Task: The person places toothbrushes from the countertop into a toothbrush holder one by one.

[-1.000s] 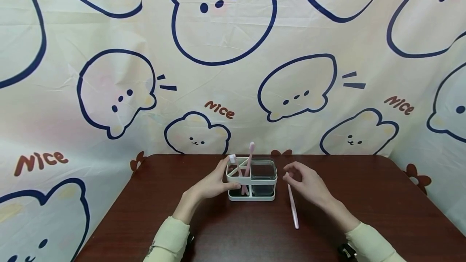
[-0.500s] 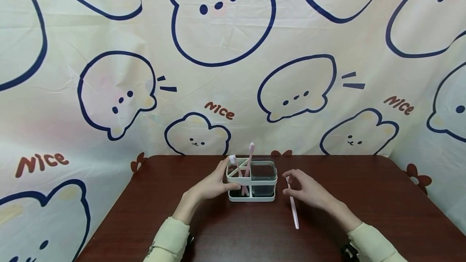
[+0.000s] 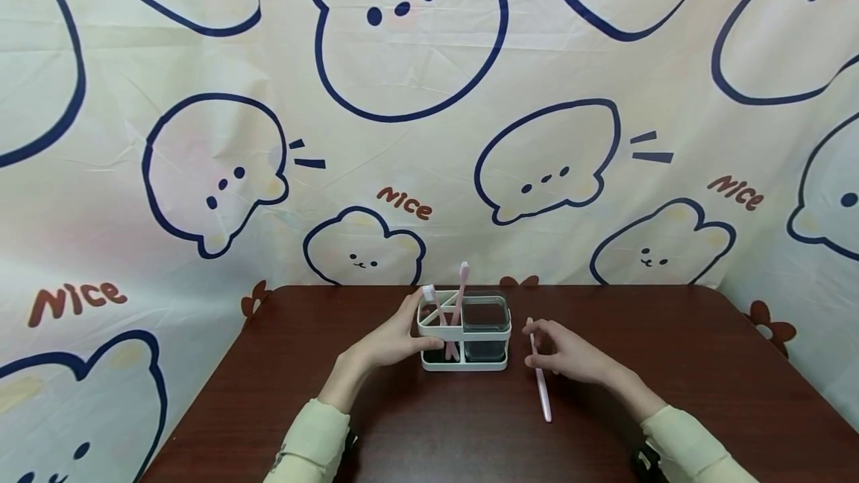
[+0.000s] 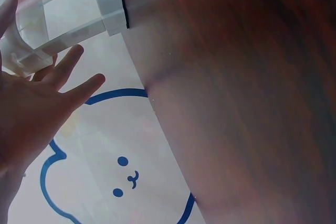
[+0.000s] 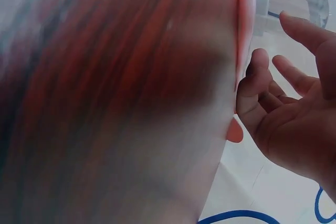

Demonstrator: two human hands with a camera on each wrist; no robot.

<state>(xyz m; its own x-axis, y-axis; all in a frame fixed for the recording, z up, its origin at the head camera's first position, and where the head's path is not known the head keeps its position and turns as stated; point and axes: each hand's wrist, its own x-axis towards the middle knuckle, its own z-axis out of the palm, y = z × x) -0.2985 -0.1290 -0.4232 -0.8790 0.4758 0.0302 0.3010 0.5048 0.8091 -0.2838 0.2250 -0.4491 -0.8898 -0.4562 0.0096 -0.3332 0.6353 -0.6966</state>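
Observation:
A white toothbrush holder (image 3: 464, 366) stands on the table, with two pink toothbrushes leaning in its left side: one pink toothbrush (image 3: 458, 304) with its head up high, another toothbrush (image 3: 429, 294) with white bristles. My left hand (image 3: 384, 340) grips the holder's left side, thumb across the front; in the left wrist view its lower fingers spread under the holder's frame (image 4: 107, 3). To the right lies a third pink toothbrush (image 3: 543, 396) on the table. My right hand (image 3: 567, 352) is over its upper part, thumb and forefinger apart, fingers loosely bent beside the handle (image 5: 244, 19).
A clear dark-looking cup (image 3: 486, 313) fills the holder's right side. The dark brown table (image 3: 268, 393) runs back to a cartoon-printed cloth (image 3: 443, 162), which hangs close behind its far edge.
My right hand has slid towards me along the lying toothbrush, uncovering its far end. That toothbrush, the holder and my left hand have kept their places.

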